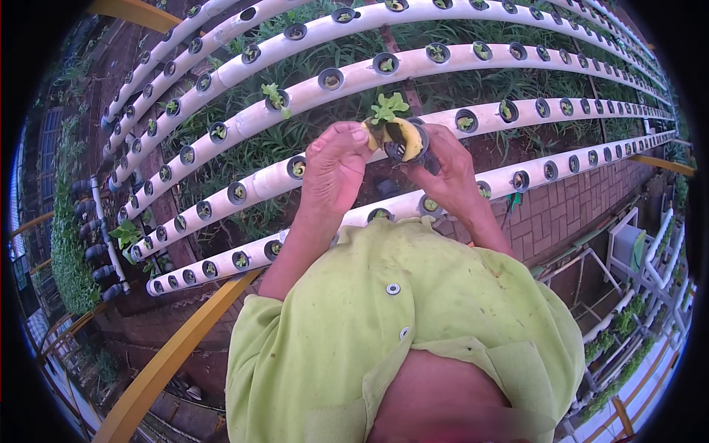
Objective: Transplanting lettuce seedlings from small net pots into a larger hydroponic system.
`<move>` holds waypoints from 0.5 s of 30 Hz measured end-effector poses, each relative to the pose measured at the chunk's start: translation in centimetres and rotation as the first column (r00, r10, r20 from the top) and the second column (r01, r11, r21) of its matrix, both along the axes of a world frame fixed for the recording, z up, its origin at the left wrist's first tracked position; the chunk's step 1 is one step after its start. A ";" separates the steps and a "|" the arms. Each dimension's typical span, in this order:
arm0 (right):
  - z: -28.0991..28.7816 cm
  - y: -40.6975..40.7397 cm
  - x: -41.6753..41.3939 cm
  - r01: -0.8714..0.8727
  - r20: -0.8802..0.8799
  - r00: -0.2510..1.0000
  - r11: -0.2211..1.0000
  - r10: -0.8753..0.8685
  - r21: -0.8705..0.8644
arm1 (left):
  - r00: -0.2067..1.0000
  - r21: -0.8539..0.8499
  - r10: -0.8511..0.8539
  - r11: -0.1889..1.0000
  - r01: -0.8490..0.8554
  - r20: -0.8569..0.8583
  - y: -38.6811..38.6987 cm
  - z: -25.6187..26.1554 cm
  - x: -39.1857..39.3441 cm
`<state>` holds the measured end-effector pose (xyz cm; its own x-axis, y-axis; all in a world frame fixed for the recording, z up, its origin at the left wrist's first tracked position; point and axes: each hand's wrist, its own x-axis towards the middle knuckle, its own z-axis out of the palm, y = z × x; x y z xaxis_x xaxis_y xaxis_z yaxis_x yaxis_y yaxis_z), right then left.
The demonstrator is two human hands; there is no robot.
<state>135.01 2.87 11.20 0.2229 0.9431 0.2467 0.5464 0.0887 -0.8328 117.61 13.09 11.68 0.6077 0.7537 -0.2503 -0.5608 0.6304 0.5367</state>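
Note:
Above the white hydroponic pipes, my right hand point(446, 166) grips a black net cup point(424, 138) tilted on its side. A strip of yellow foam point(411, 139) curves at the cup's mouth. My left hand point(339, 160) pinches the left end of the yellow material between thumb and forefinger, where a dark root plug shows. A small lettuce seedling point(389, 107) with light green leaves stands up from it, between both hands. Behind the hands runs a white pipe point(443, 119) with net cups in its holes; part of it is hidden by the hands and the cup.
Several more white pipes point(310, 97) with seedlings in black cups run in rows across the view. Green weeds point(249, 133) grow on the soil between them. A yellow metal beam point(171, 360) slants at lower left. Brick paving point(559, 210) and a white pipe frame point(587, 266) lie at right.

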 end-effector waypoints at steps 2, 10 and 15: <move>-0.2 0.1 0.2 -0.002 -0.012 1.000 1.000 0.002 -0.007 | 0.999 -0.086 0.019 0.996 -0.015 0.043 0.1 0.9 0.0; -1.3 -0.4 0.7 0.041 -0.029 0.999 0.999 -0.040 0.027 | 0.970 -0.282 0.141 0.956 -0.081 0.199 1.6 2.0 -2.1; -1.4 -1.0 0.9 0.037 0.045 0.998 0.994 -0.042 0.102 | 0.975 -0.341 0.193 0.929 -0.145 0.110 1.9 0.8 -3.5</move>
